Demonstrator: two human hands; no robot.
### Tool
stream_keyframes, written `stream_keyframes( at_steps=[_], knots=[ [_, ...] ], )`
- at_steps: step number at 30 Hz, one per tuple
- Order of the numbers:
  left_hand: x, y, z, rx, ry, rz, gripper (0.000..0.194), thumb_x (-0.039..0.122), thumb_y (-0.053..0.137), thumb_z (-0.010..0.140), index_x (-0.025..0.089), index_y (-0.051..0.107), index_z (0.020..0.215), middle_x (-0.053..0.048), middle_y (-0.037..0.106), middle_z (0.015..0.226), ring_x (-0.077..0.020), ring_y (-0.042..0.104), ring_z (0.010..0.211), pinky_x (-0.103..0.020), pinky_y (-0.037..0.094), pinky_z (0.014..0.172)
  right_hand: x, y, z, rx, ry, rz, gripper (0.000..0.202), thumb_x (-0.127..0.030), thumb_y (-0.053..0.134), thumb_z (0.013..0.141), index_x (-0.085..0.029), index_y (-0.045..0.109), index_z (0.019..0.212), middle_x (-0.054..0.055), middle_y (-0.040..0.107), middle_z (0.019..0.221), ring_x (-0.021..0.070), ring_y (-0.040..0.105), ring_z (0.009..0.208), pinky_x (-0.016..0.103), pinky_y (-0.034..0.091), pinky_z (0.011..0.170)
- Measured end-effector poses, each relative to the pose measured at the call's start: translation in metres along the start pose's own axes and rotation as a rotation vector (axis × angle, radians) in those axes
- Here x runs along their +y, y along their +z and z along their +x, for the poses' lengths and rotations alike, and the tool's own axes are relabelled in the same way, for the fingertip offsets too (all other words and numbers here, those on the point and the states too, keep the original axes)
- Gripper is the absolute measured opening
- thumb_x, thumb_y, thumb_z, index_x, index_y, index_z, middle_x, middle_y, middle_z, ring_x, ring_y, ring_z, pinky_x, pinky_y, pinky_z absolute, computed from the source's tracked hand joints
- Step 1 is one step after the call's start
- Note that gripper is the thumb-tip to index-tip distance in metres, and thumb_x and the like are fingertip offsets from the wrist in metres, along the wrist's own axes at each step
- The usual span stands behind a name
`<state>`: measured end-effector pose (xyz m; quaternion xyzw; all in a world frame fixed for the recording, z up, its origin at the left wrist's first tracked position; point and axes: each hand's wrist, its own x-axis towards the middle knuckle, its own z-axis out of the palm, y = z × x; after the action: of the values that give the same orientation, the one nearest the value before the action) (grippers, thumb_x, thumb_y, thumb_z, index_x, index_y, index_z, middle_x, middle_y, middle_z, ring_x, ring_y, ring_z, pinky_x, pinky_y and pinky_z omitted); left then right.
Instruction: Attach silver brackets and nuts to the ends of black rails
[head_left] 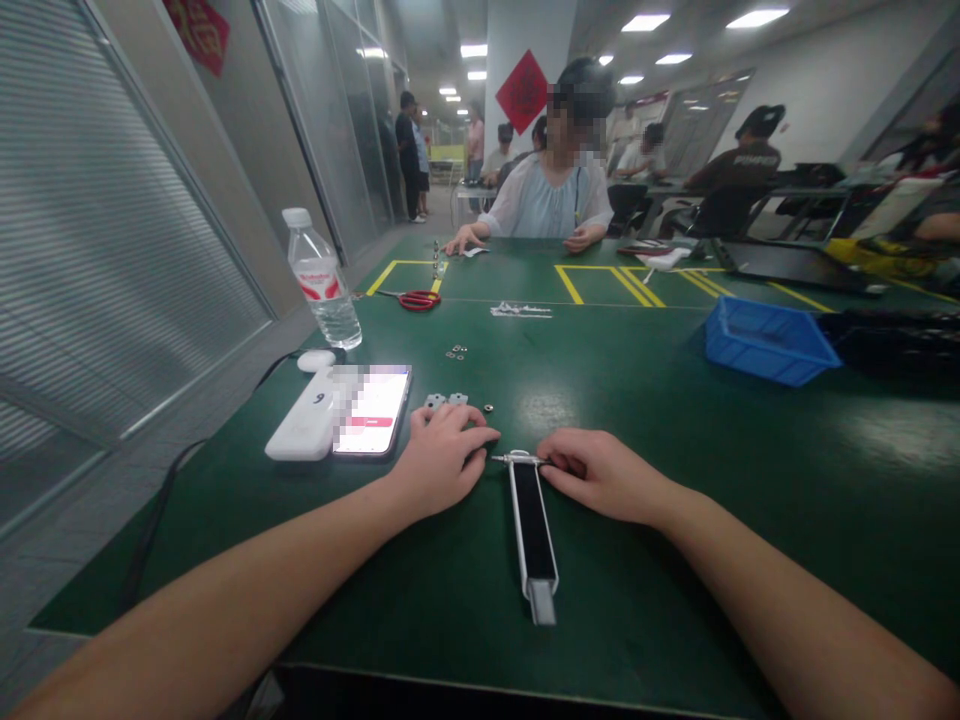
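Note:
On the green table (637,620) in front of me lies a long narrow piece (535,525) with a white frame, a black middle and a grey tab at its near end. A thin metal rod (501,458) lies crosswise at its far end. My right hand (600,475) is closed, thumb and fingers pinching the rod's right end. Left of the rod, my left hand (446,455) rests with thumb and index finger apart and nothing visible between them. Its fingertips are close to small metal plates (457,399) and a small round nut or washer (489,407).
At the left are a phone (375,410), a white power bank (300,420) and a water bottle (322,285). Farther off lie small metal parts (456,352), red-handled scissors (420,300) and thin silvery strips (521,311). A blue bin (769,340) stands right; a person (555,190) sits opposite.

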<state>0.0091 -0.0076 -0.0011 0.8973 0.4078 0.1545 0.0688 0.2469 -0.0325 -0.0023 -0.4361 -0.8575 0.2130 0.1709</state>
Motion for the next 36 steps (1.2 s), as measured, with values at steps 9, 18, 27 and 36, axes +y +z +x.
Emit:
stream_keyframes(
  at_steps=[9,18,27,36],
  knots=[
    [0.0005,-0.002,0.0007,0.02,-0.013,-0.019,0.02,0.018,0.053,0.085,0.024,0.068,0.097,-0.002,0.064,0.106,-0.0247,0.053,0.104,-0.045,0.028,0.089,0.0007,0.0006,0.0002,-0.004,0.008,0.003,0.007,-0.017,0.054,0.087,-0.017,0.061,0.087,-0.002,0.049,0.067,0.0105,0.046,0.06,0.022,0.034,0.057],
    [0.0011,-0.0031,0.0009,0.024,-0.016,-0.042,0.012,0.018,0.054,0.083,0.022,0.065,0.086,-0.002,0.065,0.1,-0.0236,0.055,0.099,-0.045,0.027,0.088,-0.0012,-0.0001,0.0002,-0.004,0.011,0.004,0.007,-0.016,0.054,0.087,-0.016,0.061,0.087,-0.002,0.049,0.067,0.0107,0.046,0.06,0.022,0.034,0.058],
    [0.0008,-0.0036,0.0014,0.006,-0.017,-0.053,0.007,0.017,0.053,0.082,0.02,0.059,0.084,-0.001,0.066,0.098,-0.0228,0.056,0.098,-0.042,0.026,0.089,0.0011,-0.0001,-0.0001,-0.006,0.008,-0.008,0.007,-0.016,0.054,0.088,-0.016,0.061,0.087,-0.002,0.05,0.068,0.0106,0.046,0.061,0.022,0.034,0.059],
    [0.0027,-0.0027,-0.0001,0.093,0.039,-0.143,0.012,0.019,0.051,0.08,0.021,0.06,0.088,0.003,0.069,0.082,-0.0174,0.061,0.081,-0.039,0.026,0.085,-0.0005,-0.0005,0.0004,-0.013,0.011,0.004,0.008,-0.016,0.054,0.088,-0.016,0.061,0.088,-0.002,0.05,0.069,0.011,0.047,0.062,0.023,0.034,0.059]
  ],
)
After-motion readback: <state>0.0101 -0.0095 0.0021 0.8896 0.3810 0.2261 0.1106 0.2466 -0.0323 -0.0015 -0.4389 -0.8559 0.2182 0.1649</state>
